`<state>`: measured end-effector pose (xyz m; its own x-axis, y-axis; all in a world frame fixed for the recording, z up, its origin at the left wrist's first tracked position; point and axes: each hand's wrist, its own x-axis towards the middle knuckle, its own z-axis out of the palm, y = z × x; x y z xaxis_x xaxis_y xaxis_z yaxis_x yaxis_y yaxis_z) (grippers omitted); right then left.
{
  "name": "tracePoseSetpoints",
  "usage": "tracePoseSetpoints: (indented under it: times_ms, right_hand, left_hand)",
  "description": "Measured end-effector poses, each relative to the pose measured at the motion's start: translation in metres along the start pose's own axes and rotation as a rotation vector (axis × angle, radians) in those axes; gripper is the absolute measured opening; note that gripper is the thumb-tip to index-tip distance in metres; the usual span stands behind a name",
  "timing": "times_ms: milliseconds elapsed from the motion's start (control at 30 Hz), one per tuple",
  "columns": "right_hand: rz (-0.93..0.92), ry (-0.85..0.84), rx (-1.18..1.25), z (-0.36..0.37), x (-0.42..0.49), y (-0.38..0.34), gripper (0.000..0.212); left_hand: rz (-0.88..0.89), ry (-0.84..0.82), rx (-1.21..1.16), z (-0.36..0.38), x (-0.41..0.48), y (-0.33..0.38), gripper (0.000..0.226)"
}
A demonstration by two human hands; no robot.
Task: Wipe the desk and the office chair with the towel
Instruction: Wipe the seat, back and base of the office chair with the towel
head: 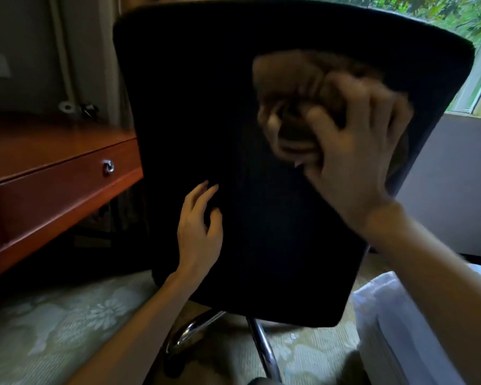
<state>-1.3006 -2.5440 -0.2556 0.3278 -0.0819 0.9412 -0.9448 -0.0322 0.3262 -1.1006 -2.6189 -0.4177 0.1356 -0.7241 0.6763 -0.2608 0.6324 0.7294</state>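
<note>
Towel, crumpled brown, sits clenched in your right hand against the black office chair; left hand rests slack-fingered on it; red-brown wooden desk stands left.

The desk stands at nine o'clock of the office chair, the window behind it at two o'clock.

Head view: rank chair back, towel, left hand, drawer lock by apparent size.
1. chair back
2. towel
3. left hand
4. drawer lock
The towel is blurred and partly behind the right hand, so its size is rough.
</note>
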Motion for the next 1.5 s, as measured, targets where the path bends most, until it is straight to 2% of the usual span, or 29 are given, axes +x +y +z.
tracePoseSetpoints:
  times_ms: [67,133,333,467,567,633,700,767,833,933,967,1033,1100,1167,1267,1333,1433,1500]
  right_hand:
    - [0.043,0.003,-0.058,0.008,0.029,0.005,0.036]
    - [0.066,-0.073,-0.072,0.02,0.027,0.0,0.04]
    - [-0.064,-0.327,0.088,0.058,-0.116,-0.043,0.031]
    - [-0.259,-0.705,0.163,0.062,-0.245,-0.075,0.019]
    - [-0.429,-0.992,0.136,0.061,-0.313,-0.084,0.04]
    - [-0.528,-1.045,0.098,0.06,-0.323,-0.086,0.041]
    - [-0.626,-1.04,0.109,0.054,-0.314,-0.085,0.028]
    - [-0.617,-0.938,0.186,0.048,-0.289,-0.081,0.013]
    - [-0.464,-0.768,0.226,0.04,-0.243,-0.075,0.017]
    - [-0.268,-0.35,0.249,0.029,-0.144,-0.056,0.01]
    - [-0.217,-0.24,0.219,0.025,-0.109,-0.047,0.014]
    - [-0.154,-0.106,0.11,0.018,-0.039,-0.028,0.033]
    - [-0.124,-0.017,-0.032,0.017,0.019,-0.016,0.029]
    - [-0.077,-0.003,-0.142,0.021,0.058,-0.013,0.023]
    - [-0.03,-0.095,-0.144,0.035,0.059,-0.023,0.034]
    - [-0.051,-0.188,-0.061,0.048,0.024,-0.04,0.043]
    - [-0.134,-0.344,0.067,0.065,-0.06,-0.076,0.03]
    - [-0.222,-0.539,0.133,0.073,-0.128,-0.1,0.028]
  left_hand:
    - [-0.023,0.024,-0.008,-0.005,0.004,-0.001,0.039]
    - [-0.04,0.042,-0.018,-0.011,0.007,-0.004,0.038]
    - [-0.074,0.052,0.011,-0.015,0.005,-0.022,0.037]
    - [-0.088,0.052,0.013,-0.014,0.001,-0.029,0.038]
    - [-0.097,0.033,-0.007,-0.013,-0.002,-0.03,0.04]
    - [-0.09,0.025,-0.004,-0.012,-0.003,-0.03,0.041]
    - [-0.083,0.026,-0.008,-0.011,-0.004,-0.031,0.042]
    - [-0.076,0.04,-0.01,-0.009,-0.003,-0.033,0.042]
    - [-0.066,0.072,-0.009,-0.009,0.0,-0.035,0.04]
    - [-0.083,0.112,-0.044,-0.01,0.004,-0.035,0.037]
    - [-0.101,0.113,-0.07,-0.011,0.005,-0.034,0.036]
    - [-0.14,0.122,-0.128,-0.013,0.008,-0.032,0.034]
    - [-0.171,0.116,-0.173,-0.014,0.012,-0.03,0.035]
    - [-0.185,0.104,-0.195,-0.016,0.014,-0.032,0.037]
    - [-0.193,0.095,-0.207,-0.018,0.014,-0.035,0.038]
    - [-0.203,0.09,-0.216,-0.018,0.013,-0.036,0.037]
    - [-0.224,0.092,-0.257,-0.018,0.009,-0.037,0.035]
    - [-0.23,0.088,-0.257,-0.02,0.007,-0.04,0.036]
